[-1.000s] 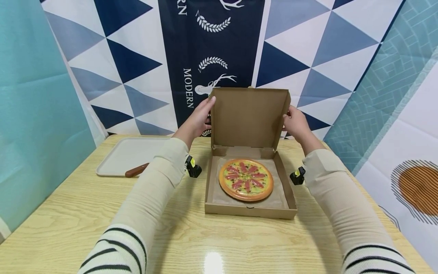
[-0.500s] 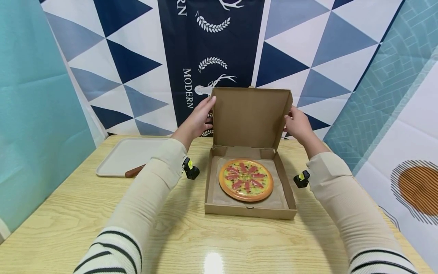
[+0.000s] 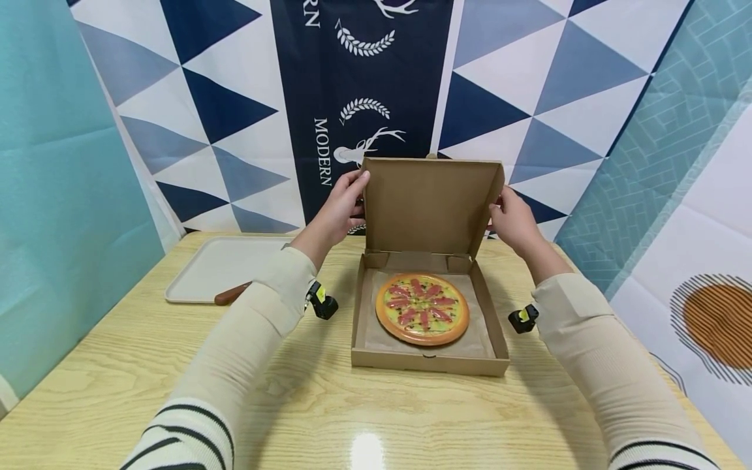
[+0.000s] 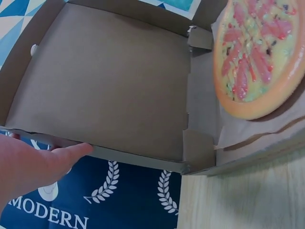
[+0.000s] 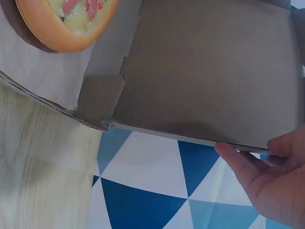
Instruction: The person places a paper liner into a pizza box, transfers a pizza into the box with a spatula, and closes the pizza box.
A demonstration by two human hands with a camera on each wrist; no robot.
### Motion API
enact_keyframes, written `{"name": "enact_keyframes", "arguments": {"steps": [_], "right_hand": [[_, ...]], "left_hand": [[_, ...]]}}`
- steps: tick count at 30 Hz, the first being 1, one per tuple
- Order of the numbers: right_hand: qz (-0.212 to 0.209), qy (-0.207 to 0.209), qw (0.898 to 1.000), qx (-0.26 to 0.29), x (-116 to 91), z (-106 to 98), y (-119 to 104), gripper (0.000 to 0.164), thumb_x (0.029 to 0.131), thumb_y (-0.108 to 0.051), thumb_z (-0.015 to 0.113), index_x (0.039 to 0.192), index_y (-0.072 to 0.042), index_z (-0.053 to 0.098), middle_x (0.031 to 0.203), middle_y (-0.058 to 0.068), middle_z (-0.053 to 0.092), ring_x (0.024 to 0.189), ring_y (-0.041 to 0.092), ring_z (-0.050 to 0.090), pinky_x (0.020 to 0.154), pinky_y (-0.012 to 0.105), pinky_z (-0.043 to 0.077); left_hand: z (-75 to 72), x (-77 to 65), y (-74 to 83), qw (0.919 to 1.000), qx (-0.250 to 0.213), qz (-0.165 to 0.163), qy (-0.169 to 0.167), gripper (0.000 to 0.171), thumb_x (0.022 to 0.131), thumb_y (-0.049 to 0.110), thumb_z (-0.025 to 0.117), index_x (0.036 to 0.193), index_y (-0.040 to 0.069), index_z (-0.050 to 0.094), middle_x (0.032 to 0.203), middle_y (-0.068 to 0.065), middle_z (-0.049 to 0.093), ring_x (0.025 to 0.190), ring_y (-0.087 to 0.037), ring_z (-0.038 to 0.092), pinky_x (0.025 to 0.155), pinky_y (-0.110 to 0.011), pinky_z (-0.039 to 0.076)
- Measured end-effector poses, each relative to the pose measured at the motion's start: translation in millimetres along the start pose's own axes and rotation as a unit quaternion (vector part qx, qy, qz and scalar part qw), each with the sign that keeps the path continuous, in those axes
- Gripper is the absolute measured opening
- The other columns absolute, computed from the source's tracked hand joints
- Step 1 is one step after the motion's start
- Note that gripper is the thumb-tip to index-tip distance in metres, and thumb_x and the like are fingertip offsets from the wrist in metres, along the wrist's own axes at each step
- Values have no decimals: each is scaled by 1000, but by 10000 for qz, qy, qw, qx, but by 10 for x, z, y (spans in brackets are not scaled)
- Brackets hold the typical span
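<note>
A brown cardboard pizza box [image 3: 431, 363] stands open on the table, its lid [image 3: 431, 205] raised at the back. Inside, on a sheet of paper, lies a round pizza [image 3: 422, 308] with red strips on top. My left hand [image 3: 339, 205] holds the lid's left side edge, thumb near the upper corner. My right hand [image 3: 512, 219] pinches the opposite edge. In the right wrist view the thumb [image 5: 286, 143] overlaps the lid's inner face and a fingertip touches its rim. The left wrist view shows one finger [image 4: 71, 155] along the rim; that hand's thumb is not clear there.
A pale tray [image 3: 217, 261] lies at the back left of the wooden table [image 3: 376, 418]. A brown-handled utensil [image 3: 231, 294] rests over its front edge, its far end hidden by my left sleeve. A patterned cloth [image 3: 364, 78] hangs close behind the box.
The lid has shifted slightly right, then its top edge has come down a little as it tilts forward. Both hands have moved with it. Box base and pizza stay put.
</note>
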State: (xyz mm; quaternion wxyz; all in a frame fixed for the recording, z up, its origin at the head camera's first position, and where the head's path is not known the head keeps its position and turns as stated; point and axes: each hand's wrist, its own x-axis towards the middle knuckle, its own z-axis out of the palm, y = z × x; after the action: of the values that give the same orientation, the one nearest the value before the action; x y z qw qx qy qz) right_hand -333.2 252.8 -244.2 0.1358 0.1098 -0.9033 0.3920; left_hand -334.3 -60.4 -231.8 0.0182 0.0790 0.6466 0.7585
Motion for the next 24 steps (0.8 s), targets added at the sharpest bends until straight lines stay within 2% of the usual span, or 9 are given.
{"name": "enact_keyframes", "arguments": {"steps": [6,17,24], "right_hand": [[-86,-3,10000,33,-83,3,7,38,103,-6,35,140,1,37,134,30,46,117,46,52,83,51,54],[-166,0,9997,193,-242,0,34,37,103,-7,39,139,2,39,130,30,49,115,46,54,87,52,52],[-272,-43,9993,267,-330,0,44,37,103,-6,39,139,4,37,122,31,50,113,46,55,88,52,50]], "left_hand": [[-21,-77,-49,9998,134,121,-31,56,100,40,53,145,18,29,150,-13,32,132,-46,37,105,-58,35],[-65,-194,-85,9994,223,-13,-261,58,101,38,52,150,20,30,158,-6,21,139,-44,29,108,-55,33],[-98,-257,-123,9994,104,0,-319,55,102,37,49,150,17,31,156,-10,26,138,-45,30,108,-55,32]]}}
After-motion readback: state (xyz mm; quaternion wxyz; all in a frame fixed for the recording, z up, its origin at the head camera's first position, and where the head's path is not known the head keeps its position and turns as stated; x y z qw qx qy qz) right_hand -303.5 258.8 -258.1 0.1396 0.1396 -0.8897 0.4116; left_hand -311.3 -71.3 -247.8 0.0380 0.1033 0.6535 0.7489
